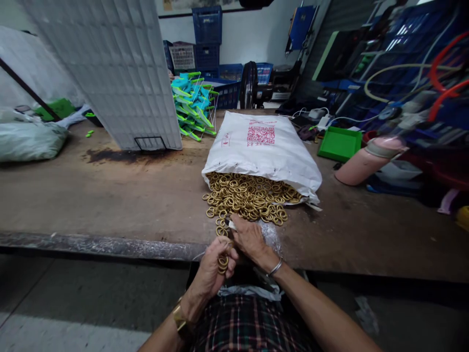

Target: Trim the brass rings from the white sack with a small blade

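Many brass-coloured rings (249,195) spill out of the open mouth of a white sack (271,142) with red print, which lies on the brown table (146,195). My left hand (218,261), with a gold watch at the wrist, is curled around several of the rings just off the table's front edge. Close beside it, my right hand (249,237) reaches to the near side of the pile, its fingers closed on a small dark and white object too small to name.
A tall ribbed white panel (135,73) stands at the back left, beside green and blue plastic pieces (194,105). Right of the sack are a green tray (340,144) and a tilted pink bottle (366,159). A pale bag (31,139) lies far left.
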`<control>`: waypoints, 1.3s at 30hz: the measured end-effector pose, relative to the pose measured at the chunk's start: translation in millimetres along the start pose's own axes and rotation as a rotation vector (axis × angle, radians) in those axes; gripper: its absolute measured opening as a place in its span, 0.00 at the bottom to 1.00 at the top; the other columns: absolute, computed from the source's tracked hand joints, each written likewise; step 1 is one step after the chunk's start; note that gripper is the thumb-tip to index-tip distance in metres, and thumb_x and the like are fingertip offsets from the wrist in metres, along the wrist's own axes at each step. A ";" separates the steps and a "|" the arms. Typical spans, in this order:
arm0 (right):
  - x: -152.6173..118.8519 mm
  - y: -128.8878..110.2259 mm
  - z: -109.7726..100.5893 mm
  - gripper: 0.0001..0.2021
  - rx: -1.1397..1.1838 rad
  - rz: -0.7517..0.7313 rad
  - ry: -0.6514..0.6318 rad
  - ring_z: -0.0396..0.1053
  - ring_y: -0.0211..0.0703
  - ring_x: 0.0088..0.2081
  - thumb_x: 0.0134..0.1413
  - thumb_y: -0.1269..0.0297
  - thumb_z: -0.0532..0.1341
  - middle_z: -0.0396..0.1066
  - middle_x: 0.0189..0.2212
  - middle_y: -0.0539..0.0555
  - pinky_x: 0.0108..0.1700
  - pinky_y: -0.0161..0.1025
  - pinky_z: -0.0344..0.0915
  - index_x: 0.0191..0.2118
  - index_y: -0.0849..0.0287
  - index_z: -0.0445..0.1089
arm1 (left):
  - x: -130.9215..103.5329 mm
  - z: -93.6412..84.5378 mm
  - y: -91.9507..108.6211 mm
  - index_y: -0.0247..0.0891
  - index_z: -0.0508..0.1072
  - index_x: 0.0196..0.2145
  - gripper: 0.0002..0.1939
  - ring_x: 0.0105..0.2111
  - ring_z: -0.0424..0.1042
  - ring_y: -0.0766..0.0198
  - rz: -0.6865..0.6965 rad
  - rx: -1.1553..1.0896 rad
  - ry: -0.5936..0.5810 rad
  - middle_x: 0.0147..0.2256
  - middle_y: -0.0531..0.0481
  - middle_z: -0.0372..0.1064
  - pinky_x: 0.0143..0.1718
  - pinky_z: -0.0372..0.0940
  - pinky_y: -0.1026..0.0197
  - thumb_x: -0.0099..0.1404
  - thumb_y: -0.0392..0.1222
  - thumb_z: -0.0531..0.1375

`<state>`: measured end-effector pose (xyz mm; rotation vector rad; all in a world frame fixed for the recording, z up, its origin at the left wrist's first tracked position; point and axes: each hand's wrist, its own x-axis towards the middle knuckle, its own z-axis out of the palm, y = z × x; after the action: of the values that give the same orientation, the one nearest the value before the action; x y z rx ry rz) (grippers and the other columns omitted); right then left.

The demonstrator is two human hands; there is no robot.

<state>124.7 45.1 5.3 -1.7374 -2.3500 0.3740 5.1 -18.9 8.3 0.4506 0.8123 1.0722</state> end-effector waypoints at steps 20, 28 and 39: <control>-5.9 34.5 -2.2 0.12 1.364 0.420 0.092 0.42 0.27 0.13 0.42 0.55 0.59 0.49 0.15 0.39 0.14 0.28 0.40 0.29 0.58 0.62 | 31.5 18.2 1.9 0.37 0.63 0.32 0.17 0.16 0.57 0.74 0.075 0.209 0.150 0.19 0.59 0.58 0.13 0.49 0.73 0.52 0.51 0.61; -14.5 38.1 0.0 0.09 1.288 0.310 0.018 0.44 0.27 0.14 0.46 0.58 0.57 0.50 0.15 0.40 0.16 0.29 0.43 0.27 0.59 0.63 | 46.1 25.7 1.7 0.35 0.66 0.35 0.17 0.16 0.56 0.74 0.147 0.507 0.174 0.18 0.59 0.58 0.16 0.49 0.71 0.53 0.51 0.59; -9.2 31.4 -9.8 0.13 0.870 0.245 0.097 0.49 0.32 0.22 0.47 0.57 0.53 0.51 0.18 0.44 0.24 0.31 0.48 0.19 0.58 0.54 | 49.7 23.7 -4.5 0.36 0.63 0.26 0.11 0.16 0.55 0.74 0.247 0.671 0.131 0.18 0.59 0.57 0.18 0.51 0.70 0.55 0.48 0.56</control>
<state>158.7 45.9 4.6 -1.5137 -1.5131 1.1132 37.8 25.2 2.3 1.0753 1.2595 1.0446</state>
